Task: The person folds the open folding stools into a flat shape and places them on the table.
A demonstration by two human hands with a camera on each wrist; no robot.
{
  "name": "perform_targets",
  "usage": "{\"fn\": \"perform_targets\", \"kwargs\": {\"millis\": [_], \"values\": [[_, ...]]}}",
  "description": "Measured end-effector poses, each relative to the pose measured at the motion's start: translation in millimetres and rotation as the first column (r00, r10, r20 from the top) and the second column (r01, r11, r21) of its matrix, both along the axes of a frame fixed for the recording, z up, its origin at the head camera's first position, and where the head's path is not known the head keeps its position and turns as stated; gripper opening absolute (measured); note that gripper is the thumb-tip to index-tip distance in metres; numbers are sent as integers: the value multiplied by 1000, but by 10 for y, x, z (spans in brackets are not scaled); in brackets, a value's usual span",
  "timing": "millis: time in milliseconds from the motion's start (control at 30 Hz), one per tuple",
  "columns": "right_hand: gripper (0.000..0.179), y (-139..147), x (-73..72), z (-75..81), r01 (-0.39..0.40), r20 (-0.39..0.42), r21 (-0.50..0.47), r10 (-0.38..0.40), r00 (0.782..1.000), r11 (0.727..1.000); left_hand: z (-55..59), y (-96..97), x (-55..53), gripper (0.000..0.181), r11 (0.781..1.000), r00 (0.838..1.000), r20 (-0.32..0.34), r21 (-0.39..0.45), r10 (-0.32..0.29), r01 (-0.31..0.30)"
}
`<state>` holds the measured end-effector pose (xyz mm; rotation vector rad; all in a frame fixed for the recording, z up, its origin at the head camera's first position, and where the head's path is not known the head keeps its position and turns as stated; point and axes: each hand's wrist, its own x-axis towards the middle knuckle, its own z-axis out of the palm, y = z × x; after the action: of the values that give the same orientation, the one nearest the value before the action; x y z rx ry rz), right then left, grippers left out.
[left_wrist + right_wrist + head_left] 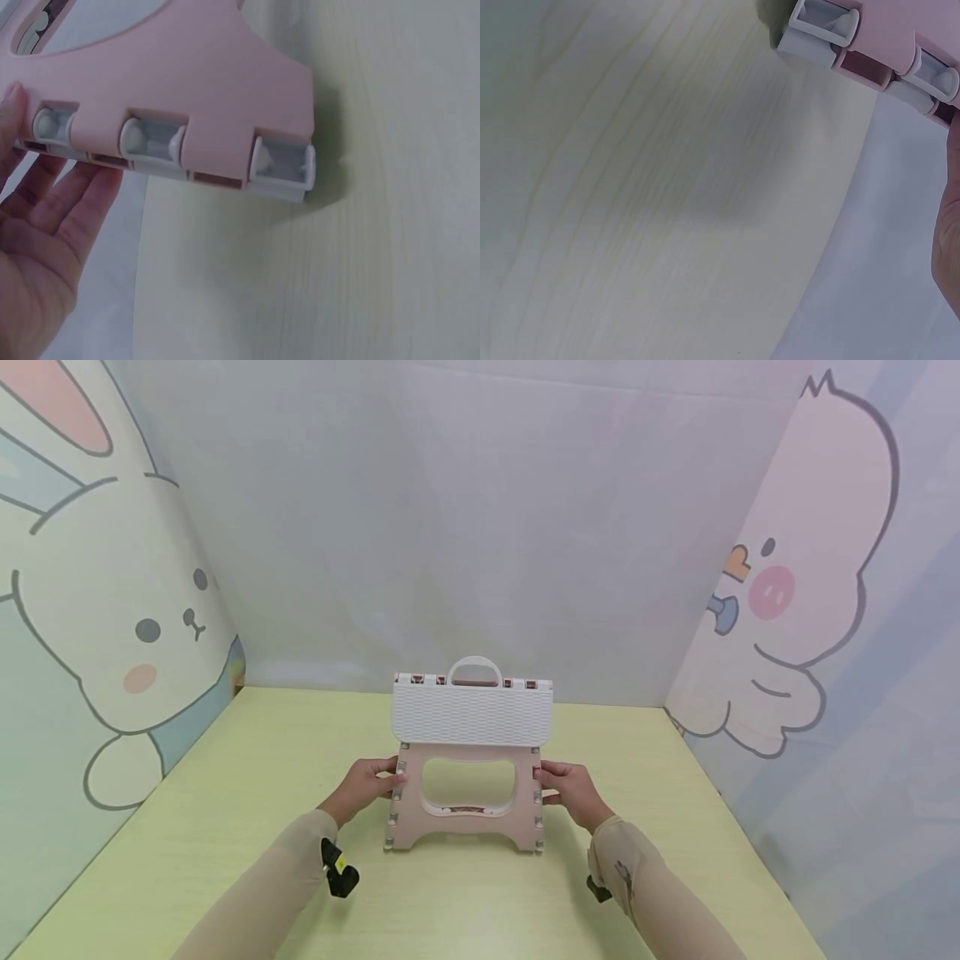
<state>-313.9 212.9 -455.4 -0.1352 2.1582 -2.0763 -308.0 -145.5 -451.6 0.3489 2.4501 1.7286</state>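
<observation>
A folding step stool (408,825) stands in the middle of the head view, partly folded. Its pink leg panel has a large oval opening, and its white woven-textured top (472,714) hangs tilted above, with a white loop handle (476,660) at the upper edge. My left hand (362,787) grips the panel's left edge, thumb in front and fingers behind. On the opposite edge my right hand (576,789) holds on in the same way. The left wrist view shows white hinge pieces (154,142) along the pink side. Only part of the right hand (948,225) shows in the right wrist view.
A pale yellow wood-grain table (465,910) lies under the stool. Behind it hangs a plain light-grey backdrop (465,527). Cartoon-printed side walls stand left (90,610) and right (810,527). Black devices (341,875) are strapped at both wrists.
</observation>
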Motion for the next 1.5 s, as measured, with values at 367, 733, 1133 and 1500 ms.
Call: {"fn": "perform_targets", "kwargs": {"millis": [367, 733, 1133, 1500], "values": [[40, 5, 20, 10, -19, 7, 0, 19, 1000, 1000, -4, 0, 13, 45, 1000, 1000, 17, -16, 7, -7], [42, 24, 32, -11, -57, 18, -7, 57, 998, 998, -9, 3, 58, 45, 999, 1000, 19, -31, 10, -9], [42, 24, 41, -43, -67, 11, 1, 67, 998, 998, 32, 13, 104, 45, 999, 1000, 9, -40, -15, 15], [41, 40, 86, -11, -81, 6, 28, 80, 997, 996, 1, 19, 103, 48, 998, 1000, 14, -64, -5, 6]]}}
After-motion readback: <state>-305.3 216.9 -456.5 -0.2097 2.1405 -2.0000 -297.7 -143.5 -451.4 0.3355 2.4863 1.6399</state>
